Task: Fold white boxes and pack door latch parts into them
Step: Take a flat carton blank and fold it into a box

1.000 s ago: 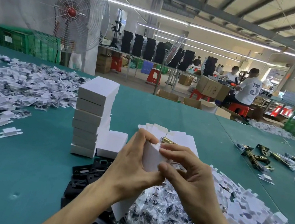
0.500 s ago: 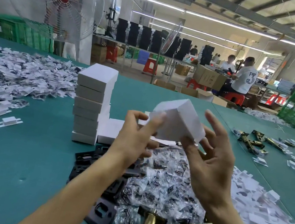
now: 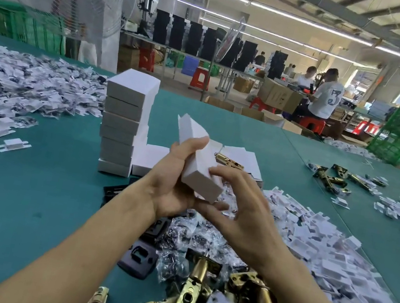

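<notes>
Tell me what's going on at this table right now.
A person is packing door latch parts. Their left hand grips a folded white box, tilted above the green table, while the right hand touches its near end. A stack of closed boxes stands to the left; brass latches lie piled in front.

Bright overhead strip lights [image 3: 267, 33]; wide-angle edge distortion, slight blur.
</notes>
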{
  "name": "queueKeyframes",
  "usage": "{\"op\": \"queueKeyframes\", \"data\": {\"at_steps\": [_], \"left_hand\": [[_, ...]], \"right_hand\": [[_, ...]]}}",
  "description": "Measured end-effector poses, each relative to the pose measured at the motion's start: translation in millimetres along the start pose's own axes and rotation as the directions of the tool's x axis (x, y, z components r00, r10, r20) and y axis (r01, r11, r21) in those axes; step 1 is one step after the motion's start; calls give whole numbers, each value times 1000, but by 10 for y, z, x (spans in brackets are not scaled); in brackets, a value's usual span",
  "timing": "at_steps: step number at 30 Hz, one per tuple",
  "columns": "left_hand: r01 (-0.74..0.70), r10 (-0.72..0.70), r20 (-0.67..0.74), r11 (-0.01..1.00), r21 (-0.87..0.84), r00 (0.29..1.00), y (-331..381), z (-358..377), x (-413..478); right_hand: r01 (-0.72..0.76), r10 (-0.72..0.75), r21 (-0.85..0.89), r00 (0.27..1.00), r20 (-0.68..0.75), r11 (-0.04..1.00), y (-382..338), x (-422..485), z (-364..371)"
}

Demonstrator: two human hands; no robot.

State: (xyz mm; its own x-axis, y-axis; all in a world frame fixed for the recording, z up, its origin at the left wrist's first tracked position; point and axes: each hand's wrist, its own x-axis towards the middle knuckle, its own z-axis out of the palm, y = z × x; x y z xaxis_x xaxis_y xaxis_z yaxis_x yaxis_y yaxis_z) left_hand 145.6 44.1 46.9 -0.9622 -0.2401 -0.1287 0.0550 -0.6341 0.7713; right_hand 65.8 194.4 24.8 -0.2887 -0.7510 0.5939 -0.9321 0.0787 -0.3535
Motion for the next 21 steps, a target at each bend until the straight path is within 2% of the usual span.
{"op": "queueKeyframes", "data": {"at_steps": [3,8,10,13,16,18,20,21], "left_hand": [[63,-63,28,998,23,998,-59,57,6],[37,-37,-1,999,30,999,-137,58,76],[47,-48,19,998,39,999,-155,41,91],[74,-77,86,996,43,993,-150,38,74],[61,-64,118,998,31,991,-148,56,48],[32,-30,77,999,-15,997,-158,83,44],[-67,66,-54,998,-9,996,-176,67,88],[-130,135,-131,991,45,982,-176,39,113]], "right_hand": [[46,-57,-94,992,-110,994,-48,8,-39],[102,-126,-165,982,-141,981,-47,49,-42],[87,-101,-101,985,-142,991,-7,66,-36],[-3,15,112,994,-107,994,65,88,-27],[-64,75,167,996,-58,984,97,103,-5],[-83,91,158,995,-42,984,107,89,31],[-122,124,128,992,-10,984,105,38,61],[-135,135,90,991,12,987,102,-5,65]]}}
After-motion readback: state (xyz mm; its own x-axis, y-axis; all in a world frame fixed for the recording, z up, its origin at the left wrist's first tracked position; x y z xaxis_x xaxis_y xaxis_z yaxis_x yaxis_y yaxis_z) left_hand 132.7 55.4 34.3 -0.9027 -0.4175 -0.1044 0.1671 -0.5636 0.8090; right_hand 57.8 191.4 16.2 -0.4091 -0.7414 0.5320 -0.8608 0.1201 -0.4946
